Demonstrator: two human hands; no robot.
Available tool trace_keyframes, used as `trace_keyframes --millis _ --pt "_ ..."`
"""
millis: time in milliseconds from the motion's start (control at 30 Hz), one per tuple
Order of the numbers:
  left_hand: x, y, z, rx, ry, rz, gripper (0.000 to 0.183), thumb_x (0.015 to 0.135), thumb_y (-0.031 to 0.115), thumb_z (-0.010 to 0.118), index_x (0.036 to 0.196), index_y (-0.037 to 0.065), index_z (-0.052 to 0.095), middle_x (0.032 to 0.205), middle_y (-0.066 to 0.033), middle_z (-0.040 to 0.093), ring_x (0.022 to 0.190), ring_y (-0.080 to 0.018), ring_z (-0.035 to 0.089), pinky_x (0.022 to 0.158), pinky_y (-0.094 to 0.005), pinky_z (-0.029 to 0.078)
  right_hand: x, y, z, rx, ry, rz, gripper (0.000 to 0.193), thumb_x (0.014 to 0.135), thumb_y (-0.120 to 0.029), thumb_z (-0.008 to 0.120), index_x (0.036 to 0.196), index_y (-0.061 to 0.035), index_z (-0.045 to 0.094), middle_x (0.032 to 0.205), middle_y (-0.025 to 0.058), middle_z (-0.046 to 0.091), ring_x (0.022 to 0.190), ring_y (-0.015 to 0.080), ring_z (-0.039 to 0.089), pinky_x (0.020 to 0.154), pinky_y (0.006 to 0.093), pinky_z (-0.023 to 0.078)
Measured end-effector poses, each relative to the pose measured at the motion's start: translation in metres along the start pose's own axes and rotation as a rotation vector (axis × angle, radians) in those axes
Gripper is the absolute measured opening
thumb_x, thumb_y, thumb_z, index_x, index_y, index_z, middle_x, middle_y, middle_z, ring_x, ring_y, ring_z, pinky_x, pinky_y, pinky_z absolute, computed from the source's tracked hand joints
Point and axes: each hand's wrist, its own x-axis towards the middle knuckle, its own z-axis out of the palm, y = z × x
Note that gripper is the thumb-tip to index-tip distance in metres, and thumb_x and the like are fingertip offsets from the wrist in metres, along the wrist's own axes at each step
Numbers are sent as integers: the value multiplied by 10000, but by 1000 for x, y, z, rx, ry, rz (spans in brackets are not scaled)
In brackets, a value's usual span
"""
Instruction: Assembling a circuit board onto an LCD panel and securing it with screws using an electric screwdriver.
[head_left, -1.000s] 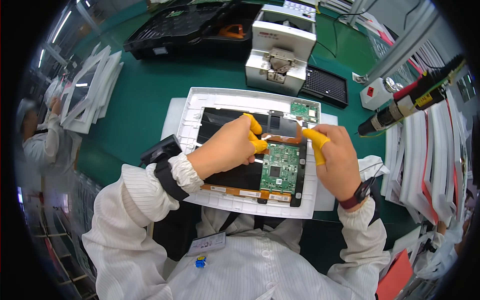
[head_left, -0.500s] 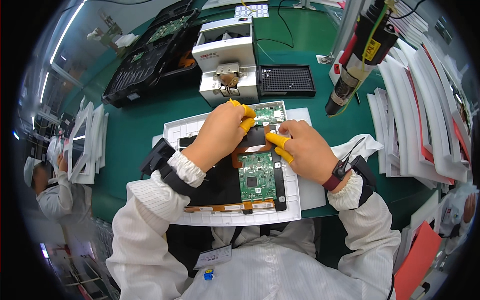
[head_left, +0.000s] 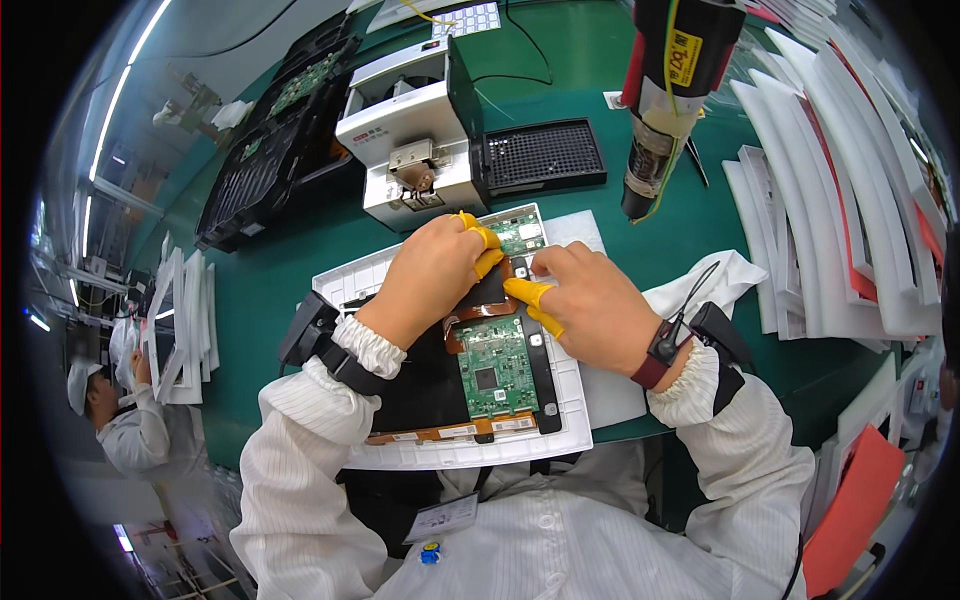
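Observation:
In front of me lies a white-framed display panel (head_left: pixel 560 432), its dark back facing up. A green circuit board (head_left: pixel 503 362) is on its right part, and a smaller green board (head_left: pixel 523 238) shows at the far edge. Between the two boards runs a copper-coloured flat ribbon cable (head_left: pixel 482 311). My left hand (head_left: pixel 432 268), in yellow finger cots, bends over the cable's far end beside the small board; its fingers are closed, and what they pinch is hidden. From the right, my right hand (head_left: pixel 592 305) closes its yellow-tipped thumb and forefinger at the cable's edge.
Beyond the panel stands a white machine (head_left: pixel 412 140) beside a black grid tray (head_left: pixel 546 155). A power screwdriver (head_left: pixel 655 140) hangs at the right. Stacked white foam sheets (head_left: pixel 830 190) and a white cloth (head_left: pixel 705 285) lie right; black cases (head_left: pixel 265 165) stand far left. A co-worker (head_left: pixel 125 415) is at left.
My view has turned slightly, shifting the machine and screwdriver to the left in it. The right fingertips have moved a little closer to the left hand. The cable's near part looks more bent.

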Motion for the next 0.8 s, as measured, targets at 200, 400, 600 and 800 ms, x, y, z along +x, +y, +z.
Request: trace_keyframes --millis 200,400,600,800 --pt "0 -5 4 49 36 91 170 824 129 674 950 28 728 822 -131 658 819 -299 613 764 -395 512 -1 0 0 -25 7 -12 381 778 -75 700 1157 -112 687 1134 113 564 1003 287 523 858 373 456" --pt "2 -6 1 -177 30 -104 140 828 84 682 930 -5 716 813 -169 658 799 -328 618 733 -406 507 2 -2 -2 -37 -24 23 375 776 -57 698 1150 -92 688 1134 117 565 1021 287 518 863 372 453" --pt "-6 5 -15 -159 -97 -228 161 845 52 669 987 0 722 879 -175 671 832 -334 615 765 -397 507 4 -3 -2 -28 -40 31 352 779 -58 702 1131 -70 691 1138 124 564 1031 292 512 871 375 451" --pt "-27 -5 -6 -55 -131 40 322 801 0 657 1117 29 710 1110 -146 659 997 -313 590 902 -369 487 4 -3 -2 -14 -17 25 346 774 -65 711 1120 -64 693 1136 128 566 1037 293 512 880 377 452"
